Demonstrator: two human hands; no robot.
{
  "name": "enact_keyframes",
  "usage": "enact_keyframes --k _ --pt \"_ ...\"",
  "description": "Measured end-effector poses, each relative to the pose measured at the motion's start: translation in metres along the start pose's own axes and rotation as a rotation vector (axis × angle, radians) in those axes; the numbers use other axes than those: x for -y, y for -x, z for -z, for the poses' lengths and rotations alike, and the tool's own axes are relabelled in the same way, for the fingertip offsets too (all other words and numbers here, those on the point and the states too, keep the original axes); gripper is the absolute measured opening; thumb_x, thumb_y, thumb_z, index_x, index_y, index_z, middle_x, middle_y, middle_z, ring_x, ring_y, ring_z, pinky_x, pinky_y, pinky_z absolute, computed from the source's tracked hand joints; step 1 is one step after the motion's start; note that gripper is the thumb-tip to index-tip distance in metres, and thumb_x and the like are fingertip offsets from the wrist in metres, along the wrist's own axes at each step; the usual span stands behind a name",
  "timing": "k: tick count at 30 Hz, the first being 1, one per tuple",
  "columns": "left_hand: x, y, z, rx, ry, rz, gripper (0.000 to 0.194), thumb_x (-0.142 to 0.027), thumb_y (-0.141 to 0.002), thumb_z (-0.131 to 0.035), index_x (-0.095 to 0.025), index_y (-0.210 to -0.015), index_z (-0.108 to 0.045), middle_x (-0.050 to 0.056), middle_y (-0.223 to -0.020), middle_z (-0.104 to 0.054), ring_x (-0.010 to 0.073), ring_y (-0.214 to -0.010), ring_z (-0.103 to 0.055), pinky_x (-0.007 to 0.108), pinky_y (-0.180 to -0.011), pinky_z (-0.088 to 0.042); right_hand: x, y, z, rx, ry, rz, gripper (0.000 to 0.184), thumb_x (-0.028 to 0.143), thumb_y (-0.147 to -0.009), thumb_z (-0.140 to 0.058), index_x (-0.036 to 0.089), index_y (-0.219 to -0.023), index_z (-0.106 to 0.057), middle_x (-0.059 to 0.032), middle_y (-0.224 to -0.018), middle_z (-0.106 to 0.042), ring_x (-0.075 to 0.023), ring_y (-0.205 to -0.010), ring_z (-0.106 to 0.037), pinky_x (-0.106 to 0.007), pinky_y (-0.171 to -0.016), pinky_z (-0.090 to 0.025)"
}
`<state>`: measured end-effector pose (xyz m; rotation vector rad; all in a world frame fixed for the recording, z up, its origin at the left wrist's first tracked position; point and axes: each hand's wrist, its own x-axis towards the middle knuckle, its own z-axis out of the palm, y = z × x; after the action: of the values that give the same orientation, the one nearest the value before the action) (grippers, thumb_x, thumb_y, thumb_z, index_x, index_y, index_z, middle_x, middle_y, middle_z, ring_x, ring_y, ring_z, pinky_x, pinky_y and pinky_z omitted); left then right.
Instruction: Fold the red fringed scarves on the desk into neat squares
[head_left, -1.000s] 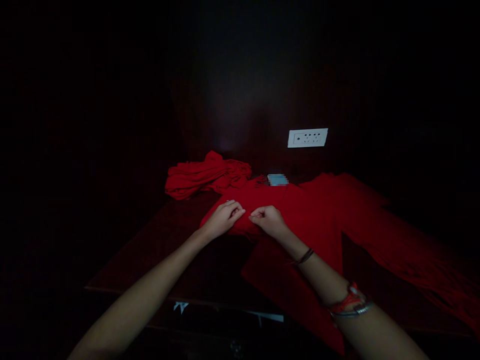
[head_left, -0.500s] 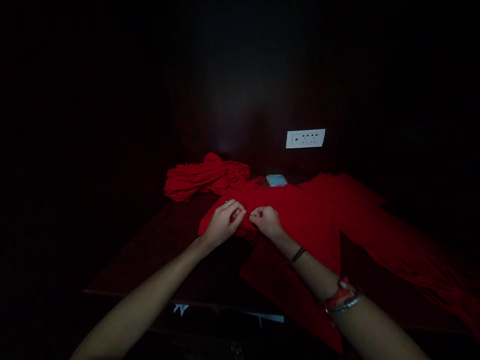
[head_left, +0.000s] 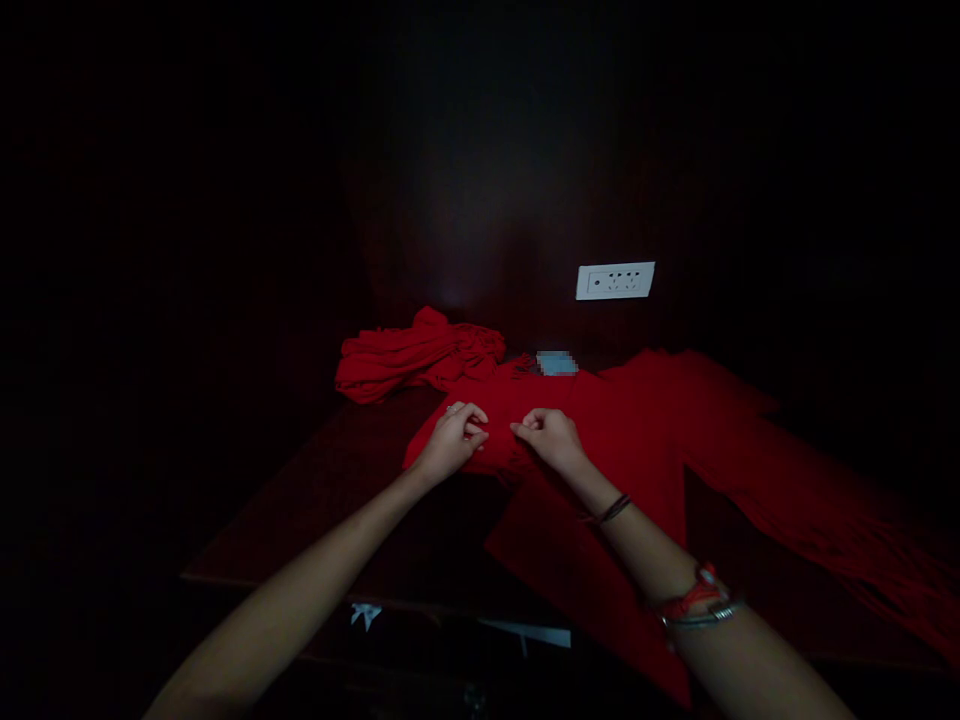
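Observation:
A red fringed cloth, which looks like a shawl or scarf, lies spread on a dark tabletop. Over its near left part is my left hand, fingers curled and thumb drawn in toward them. Facing it across a small gap, my right hand has its thumb and forefinger pinched together. Any strand in either hand is too fine and dark to make out. Loose fringe threads hang along the cloth's edge just below the hands.
Behind on the left lies a bunched red cloth. A pale blue blurred item rests at the back, below a white wall socket. White paper pieces stick out under the table's front edge. The surroundings are very dark.
My hands, which were almost touching fingertip to fingertip, have drawn apart; the right one moved to the right. The left hand's fingers have loosened a little. The view has shifted slightly.

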<state>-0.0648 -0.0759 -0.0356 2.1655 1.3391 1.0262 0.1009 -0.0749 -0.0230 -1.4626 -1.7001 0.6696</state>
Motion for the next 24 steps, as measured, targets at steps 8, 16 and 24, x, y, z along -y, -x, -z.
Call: enact_keyframes --k 8,16,24 --pt "0.001 0.006 0.052 0.381 -0.421 -0.055 0.074 -0.046 -0.063 -0.060 -0.022 -0.126 -0.029 0.009 -0.138 -0.009 0.0281 -0.125 -0.008 0.044 -0.099 -0.015 0.005 0.015 -0.007 0.094 0.320 0.588 0.045 0.035 -0.075 -0.047 0.014 -0.115 -0.043 -0.0102 -0.109 -0.048 -0.0186 -0.100 -0.044 -0.030 -0.084 -0.034" --pt "0.016 -0.001 0.038 0.390 -0.491 -0.230 0.056 -0.042 -0.074 -0.051 -0.019 -0.123 -0.036 0.010 -0.121 -0.044 0.0211 -0.112 -0.038 0.036 -0.097 -0.021 0.007 0.015 -0.005 0.265 0.615 0.553 0.029 0.010 -0.074 -0.045 0.011 -0.102 -0.053 -0.0106 -0.096 -0.057 -0.0169 -0.090 -0.050 -0.027 -0.082 -0.035" --pt "0.014 0.000 0.042 0.366 -0.356 -0.337 0.041 -0.041 -0.076 -0.048 -0.019 -0.111 -0.049 0.007 -0.108 -0.053 0.0171 -0.099 -0.047 0.028 -0.088 -0.033 0.000 0.013 0.005 0.377 0.548 0.514 0.050 0.046 -0.080 -0.037 0.023 -0.125 -0.034 -0.0132 -0.125 -0.038 -0.0269 -0.114 -0.033 -0.043 -0.085 -0.032"
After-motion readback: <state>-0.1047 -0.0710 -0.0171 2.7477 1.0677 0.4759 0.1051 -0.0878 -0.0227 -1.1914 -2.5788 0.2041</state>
